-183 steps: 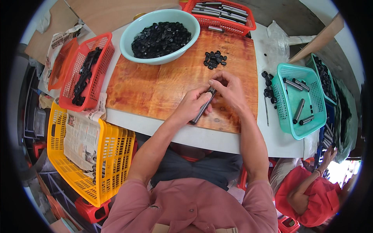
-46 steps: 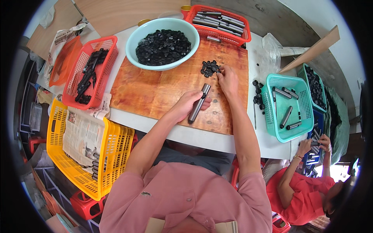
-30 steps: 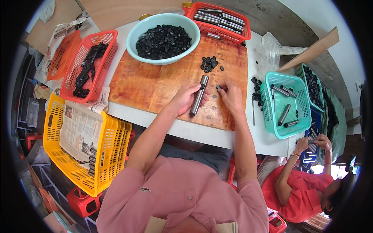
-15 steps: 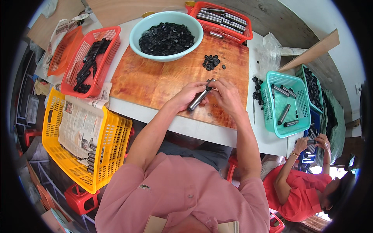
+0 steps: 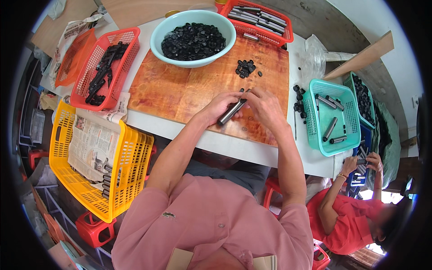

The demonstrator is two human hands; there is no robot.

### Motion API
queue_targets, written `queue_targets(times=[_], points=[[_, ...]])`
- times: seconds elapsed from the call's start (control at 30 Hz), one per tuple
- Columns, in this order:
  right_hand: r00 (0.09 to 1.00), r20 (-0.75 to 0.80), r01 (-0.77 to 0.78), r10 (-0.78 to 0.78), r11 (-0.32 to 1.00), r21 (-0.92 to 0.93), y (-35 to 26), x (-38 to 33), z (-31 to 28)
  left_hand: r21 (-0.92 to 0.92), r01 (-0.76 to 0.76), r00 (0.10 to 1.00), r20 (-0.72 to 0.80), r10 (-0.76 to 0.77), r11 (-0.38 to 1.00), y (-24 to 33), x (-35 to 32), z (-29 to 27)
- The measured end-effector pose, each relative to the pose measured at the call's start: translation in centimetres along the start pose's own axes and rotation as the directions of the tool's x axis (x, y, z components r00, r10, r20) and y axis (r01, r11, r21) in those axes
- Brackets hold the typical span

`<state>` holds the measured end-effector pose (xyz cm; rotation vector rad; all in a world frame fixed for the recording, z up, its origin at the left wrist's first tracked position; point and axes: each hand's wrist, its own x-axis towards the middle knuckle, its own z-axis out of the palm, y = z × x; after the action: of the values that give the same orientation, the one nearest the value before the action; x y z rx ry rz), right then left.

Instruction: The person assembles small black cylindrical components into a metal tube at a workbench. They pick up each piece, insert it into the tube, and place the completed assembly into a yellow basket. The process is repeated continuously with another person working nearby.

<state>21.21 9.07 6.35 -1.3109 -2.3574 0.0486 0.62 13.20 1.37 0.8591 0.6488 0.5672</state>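
A shiny dark-grey metal tube (image 5: 229, 115) lies slantwise between my hands, its black lower end pointing toward me. My left hand (image 5: 218, 108) is closed round the tube's middle. At its upper end, my right hand (image 5: 266, 108) has thumb and fingers pinched on the tube, hiding most of that end. Something small and black shows between the fingertips, too covered to name. Just beyond the hands, small black caps (image 5: 245, 68) sit in a loose pile on the brown wooden board (image 5: 175, 96).
A pale-blue bowl (image 5: 193, 64) of black pieces stands at the back. Red baskets (image 5: 124, 74) flank it, one with metal tubes (image 5: 270, 23). A green basket (image 5: 330, 150) with tubes is at right, a yellow crate (image 5: 118, 180) at left. A co-worker's hands (image 5: 374, 161) work beyond the green basket.
My right hand's fingers have closed farther over the tube's upper end, covering more of it. The left hand keeps its grip, and the tube has barely moved.
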Motion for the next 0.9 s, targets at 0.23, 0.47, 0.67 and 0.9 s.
queue_targets(times=[0.23, 0.47, 0.67, 0.9], points=[[0.998, -0.025, -0.058, 0.061, 0.99, 0.126, 0.0, -0.1, 0.2, 0.048, -0.001, 1.0, -0.027, 0.003, 0.999, 0.1, 0.2, 0.5], [0.965, 0.008, -0.248, 0.262, 0.904, 0.349, -0.3, -0.3, 0.8, 0.125, 0.04, 0.998, -0.045, -0.034, 0.991, -0.2, 0.4, 0.0], [0.921, 0.052, -0.355, 0.385, 0.781, 0.514, -0.1, -0.6, 1.0, 0.077, 0.032, 0.997, -0.069, -0.026, 0.997, -0.2, 0.3, 0.3], [0.902, 0.097, -0.414, 0.421, 0.779, 0.47, -0.6, -0.5, 0.8, 0.106, 0.037, 0.998, -0.062, -0.03, 0.994, -0.2, 0.5, 0.3]])
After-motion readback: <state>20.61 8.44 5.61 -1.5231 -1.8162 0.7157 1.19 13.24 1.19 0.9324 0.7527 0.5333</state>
